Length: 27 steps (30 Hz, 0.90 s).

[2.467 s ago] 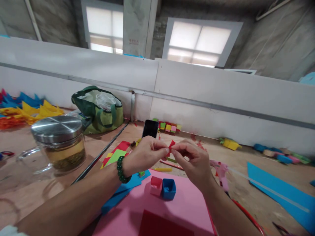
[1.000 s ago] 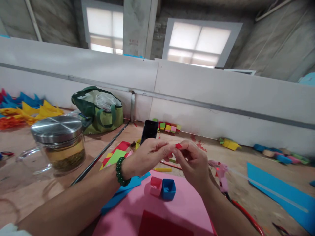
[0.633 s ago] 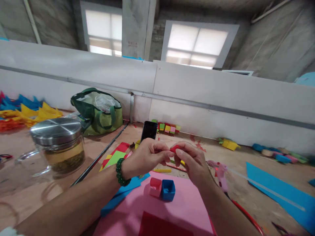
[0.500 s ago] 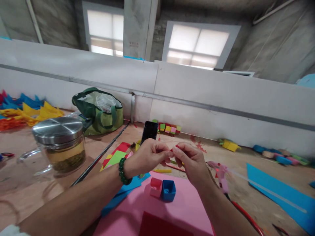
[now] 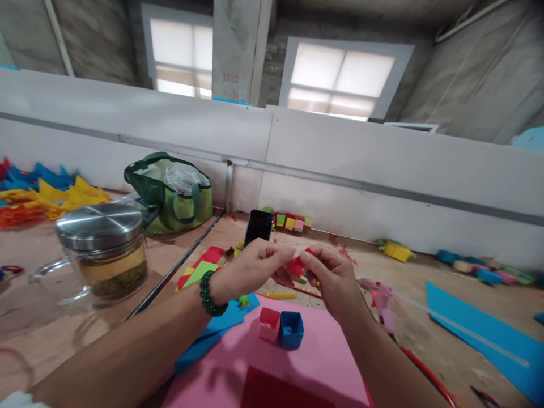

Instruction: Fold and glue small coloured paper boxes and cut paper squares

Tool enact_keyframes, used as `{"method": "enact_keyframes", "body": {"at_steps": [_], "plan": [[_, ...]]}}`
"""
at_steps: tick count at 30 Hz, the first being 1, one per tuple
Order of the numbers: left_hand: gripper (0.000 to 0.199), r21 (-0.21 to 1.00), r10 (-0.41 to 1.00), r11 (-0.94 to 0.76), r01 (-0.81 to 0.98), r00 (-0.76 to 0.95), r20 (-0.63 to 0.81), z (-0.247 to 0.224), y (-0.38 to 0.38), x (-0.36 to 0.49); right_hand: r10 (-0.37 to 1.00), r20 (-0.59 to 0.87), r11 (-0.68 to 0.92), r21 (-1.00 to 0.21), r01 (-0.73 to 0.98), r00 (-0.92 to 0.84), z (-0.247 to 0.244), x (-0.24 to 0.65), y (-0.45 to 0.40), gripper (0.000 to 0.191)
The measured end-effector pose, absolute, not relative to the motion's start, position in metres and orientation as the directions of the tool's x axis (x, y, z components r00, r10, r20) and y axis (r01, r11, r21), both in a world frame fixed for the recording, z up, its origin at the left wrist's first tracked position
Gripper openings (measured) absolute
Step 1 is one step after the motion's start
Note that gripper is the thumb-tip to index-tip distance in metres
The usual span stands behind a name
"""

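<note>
Between my two hands is a small red paper piece (image 5: 296, 267), partly hidden by the fingers. My left hand (image 5: 261, 266), with a green bead bracelet (image 5: 208, 294) at the wrist, pinches its left side. My right hand (image 5: 334, 277) pinches its right side. Below them, a pink paper box (image 5: 269, 324) and a blue paper box (image 5: 291, 330) stand side by side, open at the top, on a pink sheet (image 5: 323, 351). A dark red sheet (image 5: 280, 391) lies at the near edge.
A glass mug (image 5: 106, 255) and a green bag (image 5: 182, 198) stand on the left. The phone (image 5: 258, 228) leans beyond my hands. To the right are a pink glue gun (image 5: 383, 303) with a red cable and a blue sheet (image 5: 484, 340). Small coloured boxes (image 5: 293, 222) line the wall.
The red piece now shows more between my fingers, and my fingertips have moved slightly apart. My left wrist has shifted a little left, and a small green piece beside it shows more.
</note>
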<state>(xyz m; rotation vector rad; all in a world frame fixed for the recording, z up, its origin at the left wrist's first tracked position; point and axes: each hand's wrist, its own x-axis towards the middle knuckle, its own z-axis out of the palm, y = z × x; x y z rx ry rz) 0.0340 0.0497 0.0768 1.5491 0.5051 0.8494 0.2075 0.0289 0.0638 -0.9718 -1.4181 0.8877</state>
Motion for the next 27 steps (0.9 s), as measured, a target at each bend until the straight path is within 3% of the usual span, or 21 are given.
{"method": "enact_keyframes", "body": {"at_steps": [3, 10, 17, 23, 27], "plan": [[0.054, 0.976, 0.746, -0.054, -0.212, 0.641, 0.181, 0.077, 0.050, 0.034, 0.931, 0.366, 0.364, -0.927, 0.087, 0.000, 0.066, 0.207, 0.028, 0.023], [0.045, 0.984, 0.745, -0.003, -0.179, 0.656, 0.122, 0.080, 0.051, 0.032, 0.945, 0.326, 0.326, -0.945, -0.021, 0.006, 0.062, 0.210, 0.033, 0.022], [0.022, 0.981, 0.710, -0.128, -0.144, 0.677, 0.192, 0.076, 0.056, 0.030, 0.964, 0.266, 0.265, -0.959, -0.101, -0.003, 0.061, 0.209, 0.034, 0.024], [0.024, 0.978, 0.760, -0.192, -0.088, 0.617, 0.204, 0.067, 0.061, 0.032, 0.970, 0.222, 0.203, -0.964, -0.173, -0.102, 0.063, 0.206, 0.033, 0.035], [0.026, 0.965, 0.777, -0.259, -0.023, 0.588, 0.223, 0.065, 0.060, 0.031, 0.977, 0.186, 0.175, -0.978, -0.111, -0.100, 0.064, 0.206, 0.031, 0.028]]}}
